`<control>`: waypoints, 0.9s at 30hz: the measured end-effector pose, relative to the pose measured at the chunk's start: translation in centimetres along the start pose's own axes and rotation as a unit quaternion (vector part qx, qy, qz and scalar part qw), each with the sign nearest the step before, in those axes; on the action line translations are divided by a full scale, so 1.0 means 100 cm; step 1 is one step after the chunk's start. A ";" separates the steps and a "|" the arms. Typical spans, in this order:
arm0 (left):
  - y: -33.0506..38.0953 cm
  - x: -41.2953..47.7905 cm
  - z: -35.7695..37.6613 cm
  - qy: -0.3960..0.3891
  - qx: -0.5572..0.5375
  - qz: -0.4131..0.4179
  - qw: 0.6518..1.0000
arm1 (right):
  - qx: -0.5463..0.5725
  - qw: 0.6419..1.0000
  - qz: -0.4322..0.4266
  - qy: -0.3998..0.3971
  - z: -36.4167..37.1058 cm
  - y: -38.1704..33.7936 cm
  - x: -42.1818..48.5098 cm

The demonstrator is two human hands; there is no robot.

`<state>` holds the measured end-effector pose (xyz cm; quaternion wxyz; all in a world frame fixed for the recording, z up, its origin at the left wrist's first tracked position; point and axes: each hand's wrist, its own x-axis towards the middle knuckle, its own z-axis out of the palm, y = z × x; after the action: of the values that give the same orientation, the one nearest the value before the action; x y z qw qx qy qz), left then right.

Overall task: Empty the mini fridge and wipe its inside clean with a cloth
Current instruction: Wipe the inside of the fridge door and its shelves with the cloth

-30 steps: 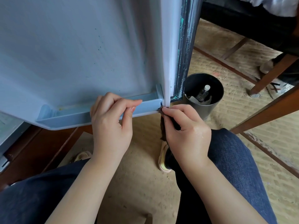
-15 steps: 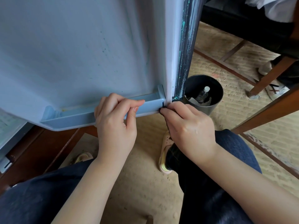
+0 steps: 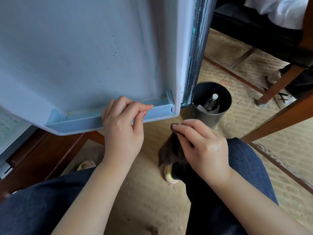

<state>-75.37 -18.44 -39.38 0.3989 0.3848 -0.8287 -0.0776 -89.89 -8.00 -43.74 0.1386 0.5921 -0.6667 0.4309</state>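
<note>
My left grip [image 3: 122, 131] curled over the plastic shelf rail [image 3: 76, 123] of the pale blue fridge door [image 3: 84, 48], my right grip [image 3: 203, 146] pinching the dark brown cloth [image 3: 169, 150] just below its right corner, I risk snapping the rail by leaning.

Smooth matt plastic lines the fridge door [image 3: 84, 56]; the cloth [image 3: 169, 150] is dark and fuzzy; the bin [image 3: 207, 117], right, seems sheeny metal; the floor mat [image 3: 237, 70] is rough, woven
</note>
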 end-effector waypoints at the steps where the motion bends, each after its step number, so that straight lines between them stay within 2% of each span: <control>1: 0.000 -0.001 -0.001 -0.003 -0.001 0.002 1.000 | 0.000 1.000 0.011 0.012 0.003 0.000 0.003; 7: -0.001 -0.001 0.000 -0.003 -0.006 0.005 1.000 | -0.018 0.999 0.005 0.045 0.013 0.000 0.016; 13: 0.000 -0.003 0.000 0.010 -0.005 0.007 1.000 | -0.094 0.994 -0.048 0.023 0.016 0.000 0.017; 19: 0.001 -0.003 0.002 0.015 0.002 0.000 1.000 | -0.115 0.988 -0.101 -0.018 0.017 0.000 0.024; 24: -0.001 0.001 0.000 -0.007 -0.002 -0.002 1.000 | -0.080 0.991 -0.077 -0.074 0.017 -0.004 0.007; 27: -0.002 0.001 -0.002 -0.014 -0.006 0.001 1.000 | -0.038 0.999 -0.017 -0.030 0.010 -0.008 0.004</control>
<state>-75.14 -18.61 -39.26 0.3897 0.3802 -0.8342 -0.0880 -88.92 -8.97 -43.74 0.1478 0.6103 -0.6766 0.3846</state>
